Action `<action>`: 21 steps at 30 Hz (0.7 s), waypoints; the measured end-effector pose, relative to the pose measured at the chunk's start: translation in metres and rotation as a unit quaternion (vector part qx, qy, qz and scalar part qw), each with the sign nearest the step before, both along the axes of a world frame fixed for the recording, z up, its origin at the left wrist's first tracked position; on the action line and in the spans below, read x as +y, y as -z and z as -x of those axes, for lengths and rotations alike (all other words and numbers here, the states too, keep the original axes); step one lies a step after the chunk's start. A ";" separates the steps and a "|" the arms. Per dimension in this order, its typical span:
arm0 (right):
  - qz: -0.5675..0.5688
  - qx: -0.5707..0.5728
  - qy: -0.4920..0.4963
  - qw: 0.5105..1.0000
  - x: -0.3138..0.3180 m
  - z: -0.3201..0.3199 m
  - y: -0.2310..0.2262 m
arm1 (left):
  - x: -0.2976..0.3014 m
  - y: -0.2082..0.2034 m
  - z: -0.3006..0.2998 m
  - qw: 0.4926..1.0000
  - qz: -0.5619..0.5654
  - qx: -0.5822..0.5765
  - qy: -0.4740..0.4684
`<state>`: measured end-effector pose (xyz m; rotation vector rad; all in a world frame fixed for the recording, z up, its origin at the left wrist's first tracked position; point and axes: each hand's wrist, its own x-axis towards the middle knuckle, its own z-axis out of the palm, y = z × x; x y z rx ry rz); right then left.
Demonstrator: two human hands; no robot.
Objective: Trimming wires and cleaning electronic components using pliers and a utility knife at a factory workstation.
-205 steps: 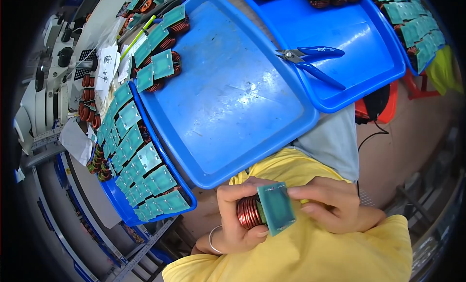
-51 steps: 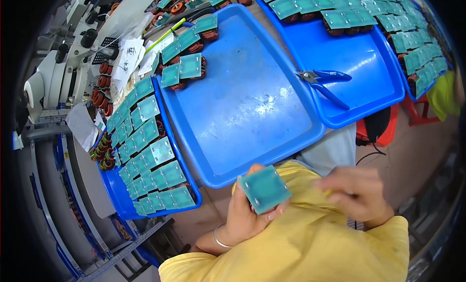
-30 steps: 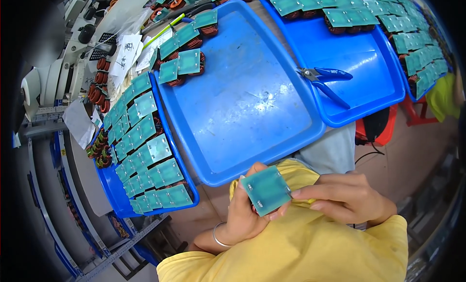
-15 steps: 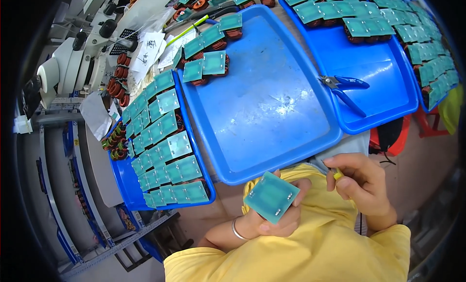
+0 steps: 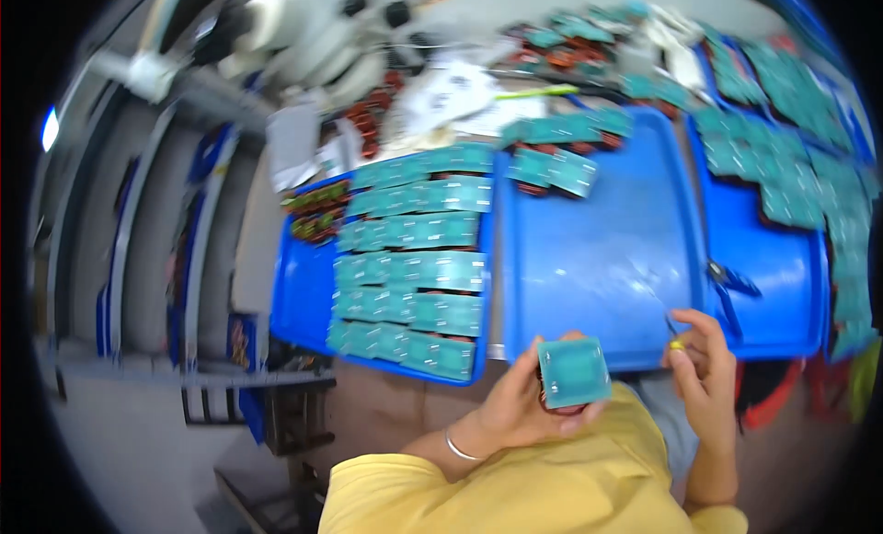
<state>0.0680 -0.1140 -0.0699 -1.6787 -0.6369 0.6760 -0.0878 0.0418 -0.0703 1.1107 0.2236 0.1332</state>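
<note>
Clamping green board point(image 5: 576, 372) in fingers of left hand point(image 5: 513, 407), lower centre; pinching yellow tool point(image 5: 677, 345) in right hand point(image 5: 708, 373), rightward, apart from board.

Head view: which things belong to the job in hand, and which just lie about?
Likely the job:
green board, left hand
yellow piece, right hand
other green boards

Seemingly lying about:
blue-handled cutters
white papers
lime-yellow stick

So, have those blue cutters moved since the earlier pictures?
No: the blue cutters still lie at the left rim of their blue tray; the view itself turned.
</note>
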 end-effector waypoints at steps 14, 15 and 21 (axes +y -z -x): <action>0.146 -0.362 -0.144 0.909 0.060 -0.014 0.003 | 0.273 -0.023 0.148 0.525 -0.616 0.384 -0.445; 0.156 -0.358 -0.152 0.908 0.059 -0.014 0.003 | 0.284 -0.021 0.153 0.491 -0.626 0.441 -0.415; 0.163 -0.341 -0.134 0.916 0.053 -0.014 0.003 | 0.365 -0.009 0.176 0.348 -0.596 0.589 -0.421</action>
